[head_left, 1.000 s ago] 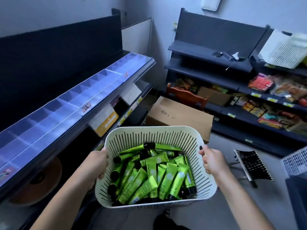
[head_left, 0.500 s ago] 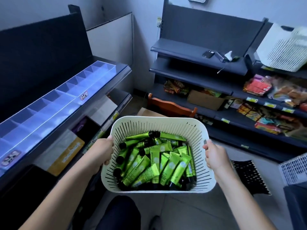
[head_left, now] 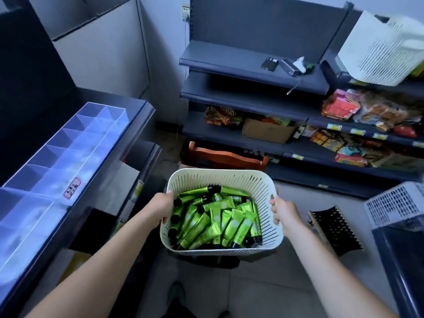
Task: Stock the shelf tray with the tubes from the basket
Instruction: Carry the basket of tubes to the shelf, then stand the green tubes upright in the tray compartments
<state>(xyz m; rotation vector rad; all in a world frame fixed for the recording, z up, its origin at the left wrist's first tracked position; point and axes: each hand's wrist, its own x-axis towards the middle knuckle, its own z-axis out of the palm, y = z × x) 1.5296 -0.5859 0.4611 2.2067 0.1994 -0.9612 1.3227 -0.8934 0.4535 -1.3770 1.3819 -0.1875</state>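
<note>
A cream slotted basket (head_left: 220, 177) sat at lower centre of the frame, heaped with bright green, black-capped tubes (head_left: 215, 221). The left hand (head_left: 160, 210) and right hand (head_left: 283, 214) each gripped its rim. The clear divided tray (head_left: 68, 157) lay at left.

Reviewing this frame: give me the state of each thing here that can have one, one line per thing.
basket: held in the air by both side rims, full of tubes.
green tubes: piled loose in the basket, caps on.
left hand: grips the basket's left rim.
right hand: grips the basket's right rim.
shelf tray: clear, divided; visible compartments hold no tubes.
second white basket: tilted on the far shelf.
</note>
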